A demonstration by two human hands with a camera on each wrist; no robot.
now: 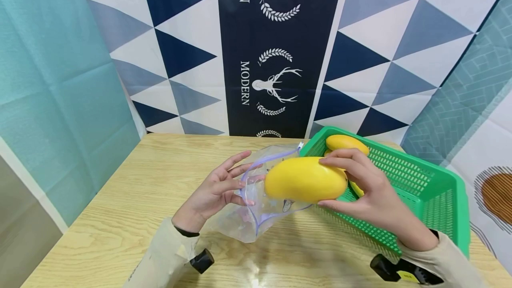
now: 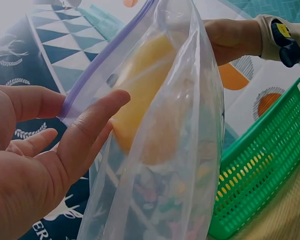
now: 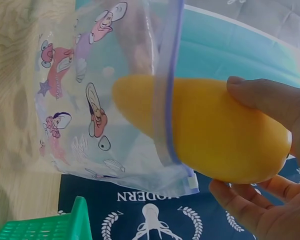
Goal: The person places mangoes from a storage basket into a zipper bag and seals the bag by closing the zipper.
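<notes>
A large yellow mango-like fruit [image 1: 306, 179] is pinched by my right hand [image 1: 370, 190] between thumb and fingers. Its far end sits inside the mouth of a clear zip bag [image 1: 240, 223] with a purple seal strip, as the right wrist view shows [image 3: 210, 125]. Printed sea figures cover the bag [image 3: 97, 115]. My left hand [image 1: 214, 192] holds the bag's rim at the mouth, fingers spread, some of them behind the clear plastic. In the left wrist view the left hand [image 2: 50, 145] has the purple strip by its fingertips, and the fruit shows through the plastic.
A green perforated basket [image 1: 440, 208] stands on the wooden table [image 1: 132, 190] at the right, with more yellow fruits [image 1: 347, 142] in its left end, partly behind my right hand. Patterned cloth [image 1: 276, 34] hangs behind the table.
</notes>
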